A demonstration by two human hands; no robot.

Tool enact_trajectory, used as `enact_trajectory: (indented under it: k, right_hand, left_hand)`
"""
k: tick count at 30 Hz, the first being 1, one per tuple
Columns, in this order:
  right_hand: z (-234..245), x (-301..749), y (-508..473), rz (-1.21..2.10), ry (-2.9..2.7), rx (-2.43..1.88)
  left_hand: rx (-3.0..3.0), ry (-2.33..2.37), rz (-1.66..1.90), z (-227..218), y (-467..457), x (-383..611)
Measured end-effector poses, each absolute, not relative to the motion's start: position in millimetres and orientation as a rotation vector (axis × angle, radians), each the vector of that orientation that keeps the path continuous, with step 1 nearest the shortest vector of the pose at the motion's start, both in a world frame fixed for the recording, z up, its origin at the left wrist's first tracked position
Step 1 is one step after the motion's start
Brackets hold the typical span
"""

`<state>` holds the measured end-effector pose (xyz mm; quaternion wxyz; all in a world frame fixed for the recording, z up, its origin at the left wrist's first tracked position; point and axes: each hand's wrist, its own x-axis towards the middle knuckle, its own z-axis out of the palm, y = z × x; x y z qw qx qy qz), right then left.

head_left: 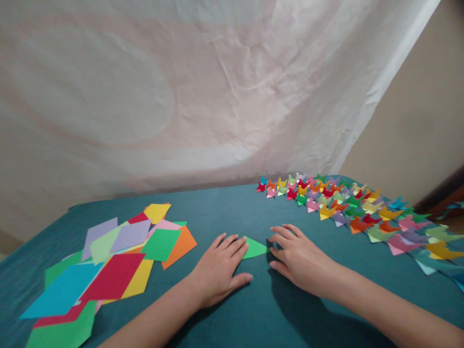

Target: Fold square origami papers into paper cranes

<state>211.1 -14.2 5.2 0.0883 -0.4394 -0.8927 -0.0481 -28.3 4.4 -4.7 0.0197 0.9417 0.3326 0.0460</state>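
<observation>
1. Flat and unclenched, the left hand (221, 268) rests over the wider end of a green paper piece (255, 248), fingers extended, pinching nothing that I can see.
2. Facing it, the right hand (300, 261) curls loosely, fingers parted by the piece's narrow tip; from where I stand I can't quite tell whether a fingertip touches it.
3. That green piece lies on the blue-green cloth (210, 212), right of the pile of coloured sheets (112, 275); the paper birds (339, 206) stand farther right of that pile.
4. I'd judge the piece very light, thin yet crisp enough to hold a crease, apt to slide unless pinned, and easily crumpled.
5. Best hold, I'd say: flat fingers on the wider end, a gentle pinch at the tip.
</observation>
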Motion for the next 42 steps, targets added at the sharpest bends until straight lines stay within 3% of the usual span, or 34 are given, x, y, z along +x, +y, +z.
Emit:
enact_trajectory:
  k: [11, 42]
  right_hand:
    - [-13.0, 200.0, -10.5, -0.092, -2.665, -1.113]
    - [-11.7, 195.5, -8.7, -0.220, -2.718, -1.122]
  left_hand:
    - [2.904, 1.029, 0.126, -4.8, 3.8, -27.1]
    - [2.937, 0.914, 0.269, 9.6, -0.7, -25.4]
